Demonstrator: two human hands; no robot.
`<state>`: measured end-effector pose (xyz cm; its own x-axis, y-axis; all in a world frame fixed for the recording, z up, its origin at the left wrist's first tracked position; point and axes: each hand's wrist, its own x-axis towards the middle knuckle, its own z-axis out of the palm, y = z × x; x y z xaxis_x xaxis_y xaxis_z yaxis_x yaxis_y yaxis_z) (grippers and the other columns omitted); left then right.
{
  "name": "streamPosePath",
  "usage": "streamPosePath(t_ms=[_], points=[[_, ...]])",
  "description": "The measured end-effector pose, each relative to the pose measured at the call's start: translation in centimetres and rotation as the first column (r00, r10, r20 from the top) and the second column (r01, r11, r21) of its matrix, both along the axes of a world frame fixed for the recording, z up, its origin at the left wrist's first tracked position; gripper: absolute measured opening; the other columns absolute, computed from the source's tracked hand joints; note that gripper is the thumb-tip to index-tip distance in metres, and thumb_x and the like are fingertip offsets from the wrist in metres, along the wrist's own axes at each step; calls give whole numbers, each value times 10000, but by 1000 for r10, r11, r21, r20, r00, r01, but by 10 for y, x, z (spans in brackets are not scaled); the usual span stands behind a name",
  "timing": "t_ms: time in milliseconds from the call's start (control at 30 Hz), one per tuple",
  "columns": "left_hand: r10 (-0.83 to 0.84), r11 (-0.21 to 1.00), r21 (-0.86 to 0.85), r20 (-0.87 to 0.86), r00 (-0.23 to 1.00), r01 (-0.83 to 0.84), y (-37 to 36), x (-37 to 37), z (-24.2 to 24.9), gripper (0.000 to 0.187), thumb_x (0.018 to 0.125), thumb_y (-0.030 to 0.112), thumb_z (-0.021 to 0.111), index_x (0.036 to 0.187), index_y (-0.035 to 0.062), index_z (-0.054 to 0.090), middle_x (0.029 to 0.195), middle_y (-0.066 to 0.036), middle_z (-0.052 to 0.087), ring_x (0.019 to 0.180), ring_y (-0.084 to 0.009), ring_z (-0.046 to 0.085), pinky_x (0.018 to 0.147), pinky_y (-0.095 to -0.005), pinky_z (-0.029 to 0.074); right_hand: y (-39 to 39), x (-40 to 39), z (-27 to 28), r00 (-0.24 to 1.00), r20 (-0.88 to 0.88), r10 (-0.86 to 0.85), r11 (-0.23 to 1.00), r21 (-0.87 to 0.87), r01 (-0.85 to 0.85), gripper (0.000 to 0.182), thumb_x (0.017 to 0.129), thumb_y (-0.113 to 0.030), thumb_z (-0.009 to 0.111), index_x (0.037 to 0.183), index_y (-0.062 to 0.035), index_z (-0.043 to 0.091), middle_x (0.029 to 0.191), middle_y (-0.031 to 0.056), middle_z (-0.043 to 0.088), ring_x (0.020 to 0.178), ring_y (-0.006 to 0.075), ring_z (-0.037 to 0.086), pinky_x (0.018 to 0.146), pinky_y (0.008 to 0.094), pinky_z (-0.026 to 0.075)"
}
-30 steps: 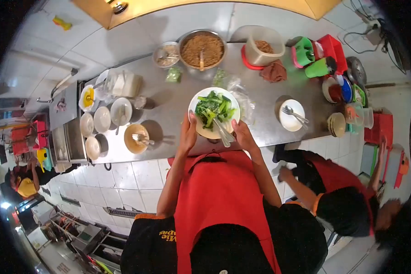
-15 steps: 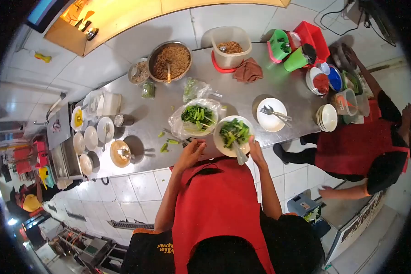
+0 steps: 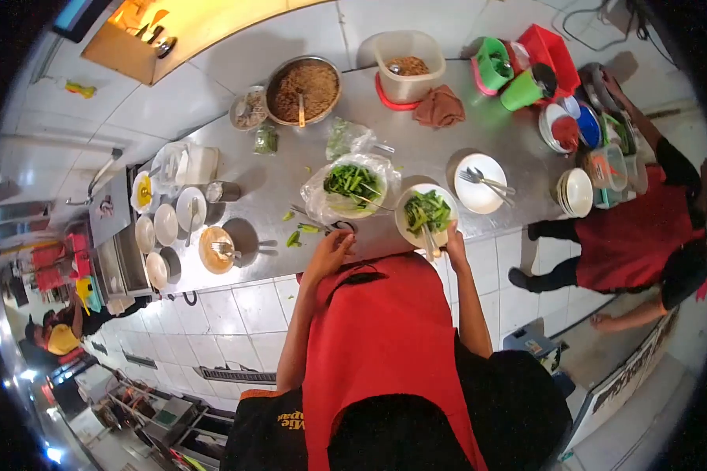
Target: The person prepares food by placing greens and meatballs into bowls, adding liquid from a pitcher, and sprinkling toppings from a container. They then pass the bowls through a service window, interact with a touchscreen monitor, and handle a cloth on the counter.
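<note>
My right hand grips the right rim of a white bowl at the counter's front edge. Chopped greens and a utensil with a pale handle lie in that bowl. Near the edge, to the left, my left hand is empty, its fingers bent and slightly apart. Just above it are dark scissor-like handles and loose green pieces. A plastic-lined bowl of greens stands between and beyond my hands. To the right is a white plate with forks or spoons on it.
A metal bowl of brown crumbly food, a plastic tub and a brown cloth stand along the back. Several white bowls are on the left. Green and red containers and a co-worker in a red apron are at the right.
The view has shifted, so the counter items appear farther right. The held bowl sits slightly apart from the plastic-lined bowl and nearer the plate. The co-worker's lower arm has moved.
</note>
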<state>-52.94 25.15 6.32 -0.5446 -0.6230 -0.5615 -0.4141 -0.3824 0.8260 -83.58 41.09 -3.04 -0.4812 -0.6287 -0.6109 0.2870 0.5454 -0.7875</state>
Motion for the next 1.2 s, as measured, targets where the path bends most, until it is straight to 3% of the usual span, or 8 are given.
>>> streamPosePath(t_ms=[200,267,333,400,500,600,1000,1200], points=[[-15,999,38,-50,999,17,-2,-5,-14,453,946,371,540,1198,-5,524,1088,-129,644,839,-201,661,736,-316,524,-30,-14,-13,941,-335,46,999,4,-48,821,924,-670,277,884,62,648,783,122,654,715,188,621,635,359,486],[-147,985,122,251,957,120,-10,7,-12,571,890,420,616,1217,-38,519,1057,-142,654,822,-211,661,716,-320,522,-38,-25,-7,935,-316,162,986,84,-143,760,962,-586,309,887,101,628,753,167,665,728,277,629,685,398,483],[-249,962,40,529,812,268,-15,30,-29,667,814,432,695,1273,-2,480,1149,-165,604,965,-266,623,820,-377,490,-38,-45,-28,872,-341,350,937,126,-327,662,986,-508,321,854,68,620,677,136,634,529,205,563,521,369,471],[208,853,-407,839,503,326,-8,42,-35,735,785,412,715,1347,53,404,1318,-190,462,1192,-340,466,984,-454,364,-32,-32,12,965,-203,164,979,-89,-185,587,990,-481,327,859,18,605,637,74,579,477,128,533,420,276,435],[499,519,-851,379,779,81,-23,67,-57,773,779,409,716,1384,100,347,1422,-184,315,1311,-387,276,1069,-502,220,-7,-40,21,964,-180,198,979,-3,-202,623,930,-588,406,869,-5,616,630,74,605,506,145,592,398,284,426],[510,498,-866,254,822,-42,-30,95,-91,720,783,371,709,1363,100,380,1434,-209,270,1336,-395,225,1087,-517,176,15,-50,44,829,-247,502,837,380,-394,580,914,-564,480,861,-1,609,616,110,623,477,137,584,381,270,401],[611,392,-920,272,743,14,-43,72,-102,273,838,249,637,1042,76,583,1144,-139,538,1102,-371,456,973,-472,355,-39,4,127,649,-80,757,623,390,-678,487,887,-451,592,980,25,644,556,71,565,437,121,513,415,278,419],[612,423,-891,414,674,162,-59,68,-106,205,907,270,550,848,74,545,839,-114,595,816,-308,599,623,-403,509,-78,23,151,351,52,935,322,287,-902,417,902,-404,585,921,7,654,558,36,543,468,101,484,426,263,386]])
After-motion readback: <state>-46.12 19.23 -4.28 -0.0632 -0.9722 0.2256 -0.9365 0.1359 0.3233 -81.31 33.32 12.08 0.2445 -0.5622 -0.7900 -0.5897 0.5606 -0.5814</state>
